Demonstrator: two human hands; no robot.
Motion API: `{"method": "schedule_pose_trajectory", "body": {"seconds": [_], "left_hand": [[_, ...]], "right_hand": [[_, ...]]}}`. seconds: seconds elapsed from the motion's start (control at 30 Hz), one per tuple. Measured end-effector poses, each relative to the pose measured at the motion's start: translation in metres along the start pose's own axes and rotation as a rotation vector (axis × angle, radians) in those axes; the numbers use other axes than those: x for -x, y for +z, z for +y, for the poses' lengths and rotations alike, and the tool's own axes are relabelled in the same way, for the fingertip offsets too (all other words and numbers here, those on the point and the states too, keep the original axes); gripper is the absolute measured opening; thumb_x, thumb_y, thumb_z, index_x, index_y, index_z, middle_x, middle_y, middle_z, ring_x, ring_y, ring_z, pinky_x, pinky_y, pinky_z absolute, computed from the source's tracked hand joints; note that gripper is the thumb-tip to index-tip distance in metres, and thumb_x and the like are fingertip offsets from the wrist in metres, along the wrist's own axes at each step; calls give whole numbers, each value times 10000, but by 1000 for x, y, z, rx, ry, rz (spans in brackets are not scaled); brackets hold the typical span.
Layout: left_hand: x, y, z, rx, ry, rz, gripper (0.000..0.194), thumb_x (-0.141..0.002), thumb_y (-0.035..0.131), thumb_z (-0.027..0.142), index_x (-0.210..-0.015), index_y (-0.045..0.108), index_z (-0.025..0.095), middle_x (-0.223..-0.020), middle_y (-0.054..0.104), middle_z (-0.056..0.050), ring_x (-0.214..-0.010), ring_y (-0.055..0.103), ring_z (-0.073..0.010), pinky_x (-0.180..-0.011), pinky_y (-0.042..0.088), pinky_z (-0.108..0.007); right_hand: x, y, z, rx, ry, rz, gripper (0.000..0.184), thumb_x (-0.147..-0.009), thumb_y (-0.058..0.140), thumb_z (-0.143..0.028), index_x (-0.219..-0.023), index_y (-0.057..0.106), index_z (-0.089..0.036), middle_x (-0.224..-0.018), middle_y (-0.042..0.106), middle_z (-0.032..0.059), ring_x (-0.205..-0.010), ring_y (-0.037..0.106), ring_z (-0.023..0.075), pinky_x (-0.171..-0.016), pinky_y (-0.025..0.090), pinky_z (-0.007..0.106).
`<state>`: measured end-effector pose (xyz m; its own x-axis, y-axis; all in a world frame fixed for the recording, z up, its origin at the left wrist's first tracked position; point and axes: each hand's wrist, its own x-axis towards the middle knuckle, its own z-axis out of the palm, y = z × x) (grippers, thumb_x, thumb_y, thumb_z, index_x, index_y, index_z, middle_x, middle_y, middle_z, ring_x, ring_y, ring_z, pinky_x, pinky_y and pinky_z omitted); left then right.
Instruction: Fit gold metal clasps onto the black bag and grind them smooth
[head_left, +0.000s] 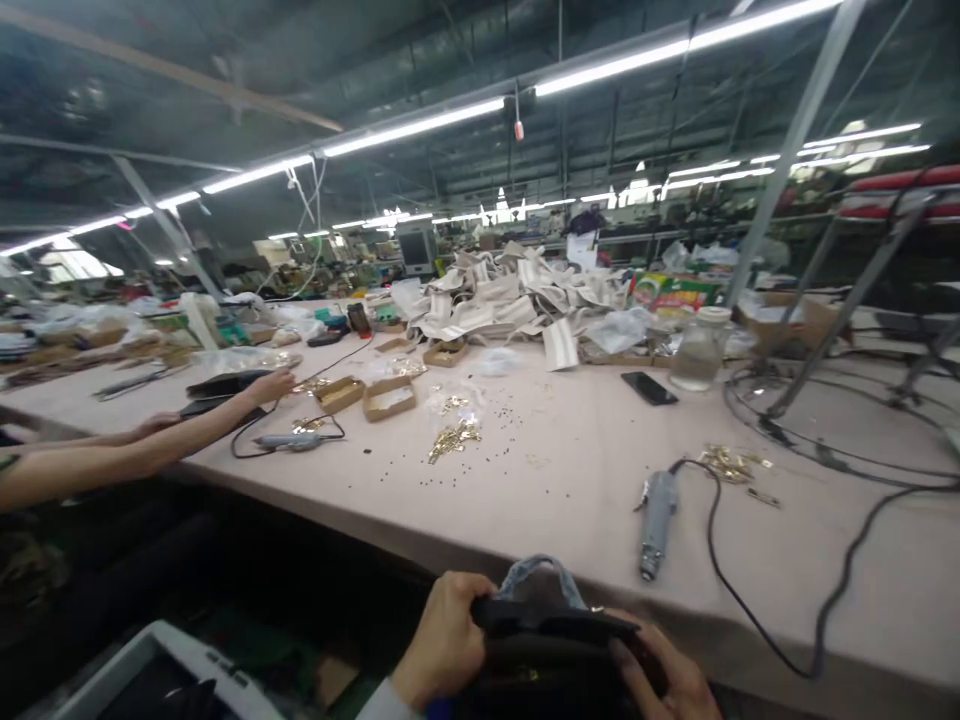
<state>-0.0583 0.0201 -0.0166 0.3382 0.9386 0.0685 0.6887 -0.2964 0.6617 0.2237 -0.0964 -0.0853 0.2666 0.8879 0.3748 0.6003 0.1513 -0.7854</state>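
Observation:
At the table's front edge, my left hand (448, 640) grips the upper left corner of a black bag (551, 665), thumb over its top edge. My right hand (664, 665) is closed around the bag's right side, with fingers on the dark front. A grey-blue loop (541, 572), perhaps a wrapped handle, rises behind the top edge. A small gold-coloured fitting shows on the front; the lower part is out of frame. Up and to the right of the bag, a grey electric screwdriver (657, 525) lies on the cloth-covered table (570, 480).
Gold metal pieces (454, 438) and tiny dark bits lie mid-table, with more gold pieces (727, 463) at right. A phone (649, 388), a jar (699, 350) and a pale strap pile (510, 290) stand farther back. A co-worker's arm (150, 450) reaches in from the left.

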Motion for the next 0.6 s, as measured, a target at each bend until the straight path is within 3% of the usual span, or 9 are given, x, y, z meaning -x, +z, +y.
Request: {"method": "schedule_pose_trajectory", "body": {"seconds": [0.1, 0.17, 0.23, 0.27, 0.33, 0.4, 0.5, 0.6], "left_hand": [[-12, 22, 9, 35, 43, -117, 479, -635, 591, 27, -1016, 808, 219, -1053, 787, -102, -1050, 704, -324, -975, 535, -453], [-9, 20, 20, 106, 121, -71, 573, -651, 644, 34, -1178, 761, 224, -1279, 723, -117, -1231, 637, -335, -1113, 480, -483], [-2, 9, 33, 184, 178, 35, 549, -736, 707, 114, -1271, 717, 237, -1400, 648, -121, -1331, 572, -337, -1180, 435, -494], [2, 4, 39, 222, 165, 86, 462, -798, 716, 180, -1256, 722, 238, -1359, 665, -121, -1293, 597, -329, -1150, 466, -482], [10, -1, 48, 330, 31, 159, 275, -917, 671, 323, -1154, 758, 215, -1100, 743, -113, -1021, 703, -279, -939, 578, -410], [16, 4, 52, 520, -163, 116, 333, -954, 647, 451, -1061, 780, 166, -839, 749, -93, -713, 695, -213, -678, 578, -323], [21, 26, 51, 890, -359, -100, 448, -809, 818, 498, -1010, 786, 99, -726, 761, -111, -562, 681, -190, -539, 540, -277], [21, 46, 50, 1173, -426, -140, 499, -633, 954, 383, -996, 784, 86, -796, 797, -146, -626, 743, -229, -602, 604, -310]], "right_hand": [[12, -2, 23, 84, -47, 82, 304, -911, 589, -303, -1135, 795, -306, -1067, 809, 52, -982, 785, 332, -852, 687, 478], [16, 0, 31, 100, -49, 89, 378, -885, 514, -208, -1130, 787, -299, -1071, 806, 49, -1000, 773, 321, -876, 670, 509], [17, 4, 35, 98, -44, 81, 422, -875, 472, -160, -1137, 778, -288, -1086, 802, 50, -1013, 764, 310, -907, 648, 525], [16, 6, 36, 96, -40, 78, 427, -877, 465, -151, -1142, 774, -282, -1092, 801, 51, -1011, 762, 307, -924, 636, 532], [14, 9, 40, 96, -34, 69, 437, -874, 459, -138, -1155, 767, -270, -1113, 797, 55, -1022, 758, 303, -980, 601, 552], [11, 11, 43, 93, -31, 63, 451, -860, 459, -127, -1165, 764, -258, -1128, 794, 60, -1046, 749, 305, -1019, 572, 563], [5, 11, 42, 61, -20, 57, 431, -851, 476, -140, -1152, 768, -238, -1112, 794, 71, -1047, 741, 309, -1007, 573, 553], [-4, 10, 30, 13, 57, 7, 396, -866, 482, -178, -1131, 774, -223, -1112, 788, 88, -1046, 740, 303, -945, 603, 485]]}}
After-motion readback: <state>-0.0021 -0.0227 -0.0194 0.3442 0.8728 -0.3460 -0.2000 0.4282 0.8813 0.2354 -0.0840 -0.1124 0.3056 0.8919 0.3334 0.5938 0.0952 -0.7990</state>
